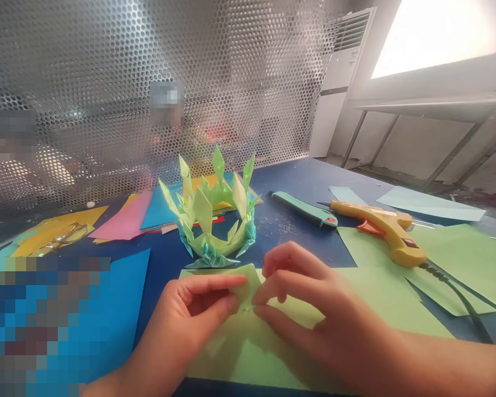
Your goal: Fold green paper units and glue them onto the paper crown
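Note:
Between my hands is a small folded piece of light green paper (251, 280), held above a larger green sheet (248, 361). My left hand (190, 311) pinches its left side between thumb and forefinger. At its lower right edge, the thumb and forefinger of my right hand (314, 309) are closed together on the paper. Just behind my hands stands a green paper crown (202, 212) with pointed leaf-shaped tips and bluish-green folded pieces around its base.
A yellow glue gun (382, 226) lies on green sheets at the right, its cord trailing forward. Left of it is a teal utility knife (303, 208). Blue paper (126, 298), a pink sheet (124, 218) and glasses (64, 240) lie leftward. A perforated metal panel (231, 71) borders the back.

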A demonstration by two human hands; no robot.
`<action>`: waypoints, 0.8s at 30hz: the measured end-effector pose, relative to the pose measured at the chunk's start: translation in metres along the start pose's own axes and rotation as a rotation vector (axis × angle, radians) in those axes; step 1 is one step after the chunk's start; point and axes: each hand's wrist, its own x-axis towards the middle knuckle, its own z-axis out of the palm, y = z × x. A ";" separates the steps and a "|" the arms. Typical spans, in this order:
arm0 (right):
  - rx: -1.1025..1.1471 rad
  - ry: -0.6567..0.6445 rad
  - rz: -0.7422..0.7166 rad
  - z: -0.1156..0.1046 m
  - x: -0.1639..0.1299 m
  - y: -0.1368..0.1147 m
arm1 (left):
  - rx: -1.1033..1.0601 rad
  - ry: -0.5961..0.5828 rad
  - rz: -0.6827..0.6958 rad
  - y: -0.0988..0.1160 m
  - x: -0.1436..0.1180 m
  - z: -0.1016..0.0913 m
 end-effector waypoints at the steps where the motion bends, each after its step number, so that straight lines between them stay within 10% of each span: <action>1: 0.004 0.011 0.009 0.001 0.000 0.000 | 0.005 0.009 0.008 0.000 -0.001 0.001; 24: 0.185 -0.113 0.220 -0.001 -0.001 -0.007 | 0.104 -0.114 0.295 -0.004 -0.007 0.004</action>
